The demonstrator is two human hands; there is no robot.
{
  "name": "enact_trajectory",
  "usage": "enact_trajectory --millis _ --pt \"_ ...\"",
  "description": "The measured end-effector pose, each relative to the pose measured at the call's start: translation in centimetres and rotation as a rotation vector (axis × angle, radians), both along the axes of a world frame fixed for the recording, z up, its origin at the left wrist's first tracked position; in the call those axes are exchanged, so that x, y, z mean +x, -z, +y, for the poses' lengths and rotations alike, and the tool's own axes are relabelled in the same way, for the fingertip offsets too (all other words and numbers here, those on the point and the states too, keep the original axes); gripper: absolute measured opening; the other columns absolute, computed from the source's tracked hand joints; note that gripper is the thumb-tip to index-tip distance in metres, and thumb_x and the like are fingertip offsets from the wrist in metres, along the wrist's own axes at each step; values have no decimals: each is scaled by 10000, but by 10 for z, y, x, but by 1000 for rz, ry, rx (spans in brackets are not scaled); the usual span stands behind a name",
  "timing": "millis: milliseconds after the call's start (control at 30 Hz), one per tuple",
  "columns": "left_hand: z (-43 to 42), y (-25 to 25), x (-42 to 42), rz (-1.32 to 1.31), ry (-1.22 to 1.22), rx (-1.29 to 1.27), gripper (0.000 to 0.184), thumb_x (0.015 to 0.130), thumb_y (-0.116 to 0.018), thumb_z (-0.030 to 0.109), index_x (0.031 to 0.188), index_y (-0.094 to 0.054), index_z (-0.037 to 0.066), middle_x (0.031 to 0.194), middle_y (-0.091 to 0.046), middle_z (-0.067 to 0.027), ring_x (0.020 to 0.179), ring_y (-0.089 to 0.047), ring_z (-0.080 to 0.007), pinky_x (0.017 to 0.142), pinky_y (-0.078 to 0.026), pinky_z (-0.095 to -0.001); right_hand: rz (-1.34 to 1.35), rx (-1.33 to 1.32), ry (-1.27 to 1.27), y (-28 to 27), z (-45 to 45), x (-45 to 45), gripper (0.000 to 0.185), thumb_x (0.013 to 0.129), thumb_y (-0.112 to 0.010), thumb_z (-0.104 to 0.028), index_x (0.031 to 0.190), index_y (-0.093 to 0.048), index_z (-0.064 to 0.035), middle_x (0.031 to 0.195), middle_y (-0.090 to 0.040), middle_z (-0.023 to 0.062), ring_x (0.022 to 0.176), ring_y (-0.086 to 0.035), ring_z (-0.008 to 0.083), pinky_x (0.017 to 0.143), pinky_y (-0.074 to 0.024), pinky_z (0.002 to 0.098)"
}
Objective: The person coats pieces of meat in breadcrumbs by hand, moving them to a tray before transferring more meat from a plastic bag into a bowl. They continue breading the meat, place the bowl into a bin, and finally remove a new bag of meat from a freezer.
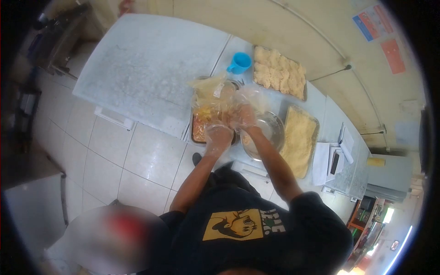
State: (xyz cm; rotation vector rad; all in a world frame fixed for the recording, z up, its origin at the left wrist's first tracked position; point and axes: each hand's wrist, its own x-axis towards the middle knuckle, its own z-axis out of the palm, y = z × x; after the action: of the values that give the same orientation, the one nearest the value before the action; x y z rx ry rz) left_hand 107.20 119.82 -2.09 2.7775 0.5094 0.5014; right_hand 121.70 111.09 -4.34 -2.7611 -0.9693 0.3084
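Observation:
My left hand [217,136], in a clear plastic glove, is closed at the lower edge of a clear plastic bag [211,97] with yellowish contents. Beside it my right hand [244,116], also gloved in clear plastic, is closed on the bag's gathered side. My fingertips are partly hidden by the crinkled plastic. Under the bag and my left hand lies a metal tray [192,137] with pinkish, shredded-looking food [199,129]. A steel bowl [276,130] stands just right of my right hand, with some pale residue inside.
A blue mug [239,63] stands behind the bag. Farther back is a tray of breaded pieces [279,73]. A tray of pale crumbs [300,142] lies right of the bowl, then papers [321,158] and a dark phone-like object [336,161]. The grey table [151,68] extends left.

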Motion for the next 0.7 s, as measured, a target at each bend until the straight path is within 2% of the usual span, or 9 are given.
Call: enact_trajectory --millis 100,233,267,333,367,433,567,633,700 --pt "-3 2 3 213 45 -17 503 904 -499 334 1333 -527 72 1203 -574 -290 1115 -573 -391 891 -443 -552 -51 231 -129 -49 -22 17 272 772 -745 -245 930 -701 -29 834 -690 130 722 -649 245 657 -503 354" --pt "16 -23 14 647 297 -130 447 898 -505 266 1280 -533 35 1051 -650 -236 1032 -612 -366 815 -494 -495 464 604 -33 -170 -32 14 232 758 -742 -139 932 -699 8 828 -683 75 731 -618 144 648 -486 285" --pt "19 -24 12 635 308 -120 447 898 -505 266 1280 -533 35 1051 -650 -236 1032 -612 -366 815 -494 -495 589 707 1 -187 -37 14 234 756 -731 -127 934 -702 23 819 -678 83 744 -611 142 663 -483 273" --pt "19 -25 6 -166 38 -29 341 913 -501 176 1213 -557 25 1031 -644 -214 1009 -609 -376 817 -492 -452 598 717 35 -217 -46 15 223 746 -737 -103 930 -702 17 827 -674 58 749 -607 130 663 -485 267" --pt "20 -45 8 -172 55 -29 341 913 -501 176 1213 -557 25 1031 -644 -214 1009 -609 -376 817 -492 -452 627 719 66 -224 -52 14 215 736 -743 -79 925 -701 12 836 -669 33 753 -603 118 662 -486 262" --pt "26 -112 8 -375 185 -504 270 923 -499 111 1166 -551 6 1026 -626 -209 1009 -594 -389 826 -484 -423 616 733 58 -229 -66 17 219 728 -751 -84 916 -698 15 829 -669 37 753 -604 119 662 -489 263" --pt "14 -130 24 -471 433 -788 223 932 -501 110 1119 -535 -6 1019 -604 -224 1018 -580 -389 808 -478 -411 653 719 104 -219 -104 25 234 715 -762 -102 908 -697 14 814 -682 61 748 -614 120 667 -495 275" --pt "13 -115 24 -299 443 -487 186 931 -492 119 1042 -570 -7 989 -616 -210 903 -605 -411 736 -487 -419 517 624 133 -198 -122 31 237 707 -773 -119 895 -698 3 808 -686 79 732 -626 142 665 -500 289" --pt "12 -92 14 -54 545 -479 147 885 -497 108 963 -556 -1 944 -611 -201 841 -618 -382 696 -491 -440 401 525 159 -177 -135 18 241 698 -783 -135 883 -698 -7 801 -690 97 716 -637 163 663 -504 304"
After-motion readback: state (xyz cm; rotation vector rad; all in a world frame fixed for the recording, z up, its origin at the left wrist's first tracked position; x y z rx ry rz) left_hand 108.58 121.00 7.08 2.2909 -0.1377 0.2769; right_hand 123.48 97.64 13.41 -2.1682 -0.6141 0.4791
